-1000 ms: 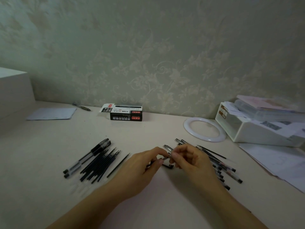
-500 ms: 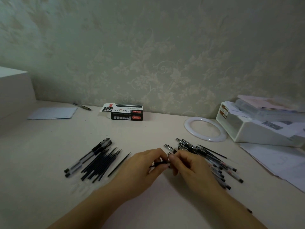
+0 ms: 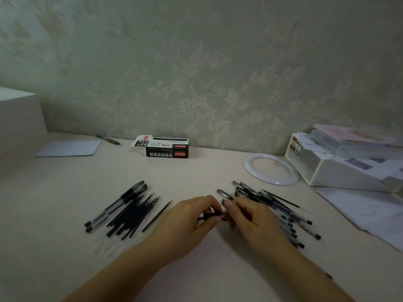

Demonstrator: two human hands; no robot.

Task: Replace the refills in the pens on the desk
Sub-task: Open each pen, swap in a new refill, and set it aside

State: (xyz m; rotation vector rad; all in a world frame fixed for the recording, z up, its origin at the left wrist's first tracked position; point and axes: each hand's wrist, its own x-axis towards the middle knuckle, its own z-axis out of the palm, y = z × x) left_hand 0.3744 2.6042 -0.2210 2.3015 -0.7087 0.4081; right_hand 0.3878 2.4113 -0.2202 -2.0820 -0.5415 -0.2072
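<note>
Low in the middle of the frame, the left hand (image 3: 192, 216) pinches a thin dark refill (image 3: 210, 216) while the right hand (image 3: 250, 214) curls its fingers round what looks like a pen (image 3: 224, 195) barrel, the two meeting tip to tip just above the table (image 3: 196, 175). The step seems to be threading one into the other (hard to see which way). It would go best kept straight and eased gently, without bending. Loose refills (image 3: 130, 214) lie at lower left, the pile of pens (image 3: 281, 212) at lower right.
</note>
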